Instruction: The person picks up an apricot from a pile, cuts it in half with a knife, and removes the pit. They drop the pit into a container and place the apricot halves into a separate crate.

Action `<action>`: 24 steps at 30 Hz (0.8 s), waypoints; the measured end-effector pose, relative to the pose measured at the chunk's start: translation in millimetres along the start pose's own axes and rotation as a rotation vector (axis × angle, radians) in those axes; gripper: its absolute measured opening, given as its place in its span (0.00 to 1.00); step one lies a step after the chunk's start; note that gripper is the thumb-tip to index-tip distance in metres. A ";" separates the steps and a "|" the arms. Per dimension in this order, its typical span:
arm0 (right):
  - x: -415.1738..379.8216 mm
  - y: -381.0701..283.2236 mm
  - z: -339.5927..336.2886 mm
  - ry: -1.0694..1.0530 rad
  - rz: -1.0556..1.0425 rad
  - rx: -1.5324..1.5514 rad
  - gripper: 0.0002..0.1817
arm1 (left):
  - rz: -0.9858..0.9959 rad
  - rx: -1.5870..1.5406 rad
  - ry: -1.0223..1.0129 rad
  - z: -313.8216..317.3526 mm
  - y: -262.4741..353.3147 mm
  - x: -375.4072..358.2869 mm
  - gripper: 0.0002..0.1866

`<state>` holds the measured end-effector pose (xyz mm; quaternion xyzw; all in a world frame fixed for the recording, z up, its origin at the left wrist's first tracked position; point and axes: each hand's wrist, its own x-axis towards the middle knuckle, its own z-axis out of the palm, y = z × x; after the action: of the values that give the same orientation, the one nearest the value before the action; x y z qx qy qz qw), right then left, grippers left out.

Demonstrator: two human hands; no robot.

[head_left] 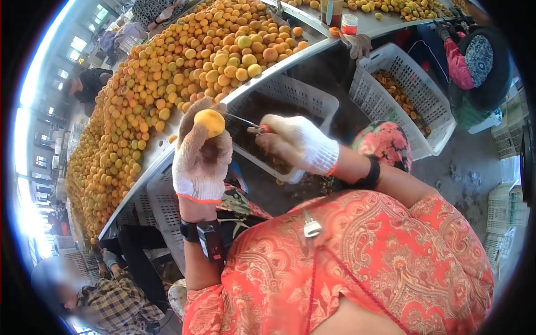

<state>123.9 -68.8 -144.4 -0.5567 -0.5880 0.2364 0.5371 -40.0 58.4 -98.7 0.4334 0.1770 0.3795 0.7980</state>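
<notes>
My left hand [201,159], in a soiled white knit glove with an orange cuff edge, is closed around a yellow-orange apricot [209,121] in front of the table edge. My right hand [298,142], gloved the same way, grips a thin metal tool [241,119] with a red handle. The tool's thin shaft points left, and its tip is at or very near the apricot's right side; contact is hard to tell. Both hands are above a white plastic crate [318,99] with dark contents at the bottom.
A large heap of apricots [184,67] covers the metal table [290,60]. To the right stands a white crate [438,100] with orange fruit pieces. A red-and-white jar [349,23] and a glove [358,46] are at the table edge. Co-workers sit at left [120,298] and right [474,61].
</notes>
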 end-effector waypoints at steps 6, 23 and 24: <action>-5.4 -37.8 3.0 -0.056 0.053 -0.076 0.15 | -0.051 -0.112 -0.182 12.9 7.1 -30.1 0.29; -14.8 -61.4 1.3 -0.036 -0.045 -0.138 0.14 | 0.072 0.097 -0.141 25.1 11.7 -48.7 0.24; -13.8 -66.3 -0.1 -0.049 -0.040 -0.101 0.13 | 0.062 0.089 -0.066 21.8 10.3 -48.9 0.24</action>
<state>94.7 -99.1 -91.4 -0.5654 -0.6233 0.2093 0.4980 -63.0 12.6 -80.1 0.4862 0.1537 0.3812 0.7711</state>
